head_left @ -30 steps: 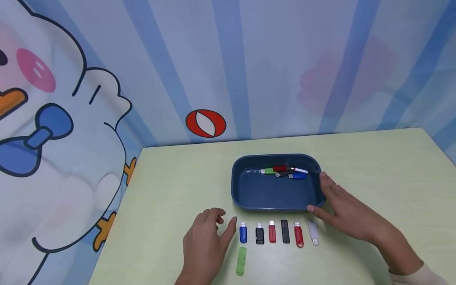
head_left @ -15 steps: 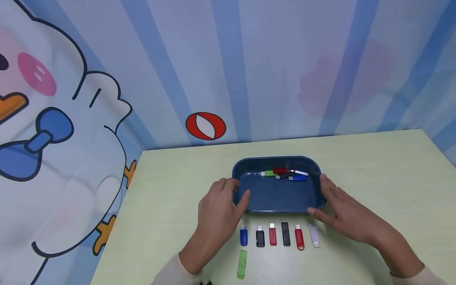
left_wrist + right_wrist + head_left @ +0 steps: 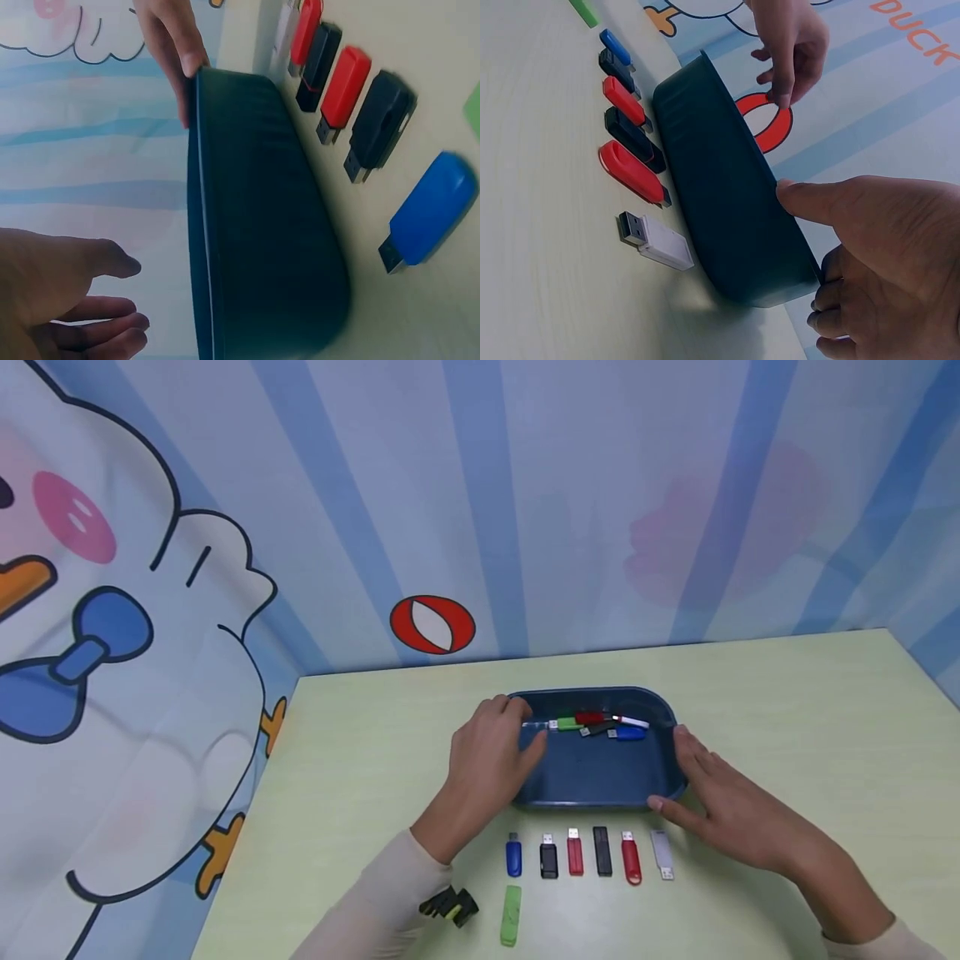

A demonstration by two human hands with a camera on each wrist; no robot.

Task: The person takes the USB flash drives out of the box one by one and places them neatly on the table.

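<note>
Dark blue tray (image 3: 592,777): it sits on the counter (image 3: 810,718) before you, between your hands. Your right hand (image 3: 727,814) is spread at the tray's right end, fingers nearly straight against it, thumb resting on the rim near the corner. Your left hand (image 3: 491,756) hangs over the left end, fingers loosely bent, thumb apart, holding nothing. A cluster of sticks (image 3: 597,727) lies inside, toward the far right. In front, left to right, you have a blue stick (image 3: 513,857), black stick (image 3: 549,860), red stick (image 3: 575,856), longer black stick (image 3: 603,852), looped red stick (image 3: 631,862) and pale stick (image 3: 662,855); a green stick (image 3: 511,916) lies nearer you.
</note>
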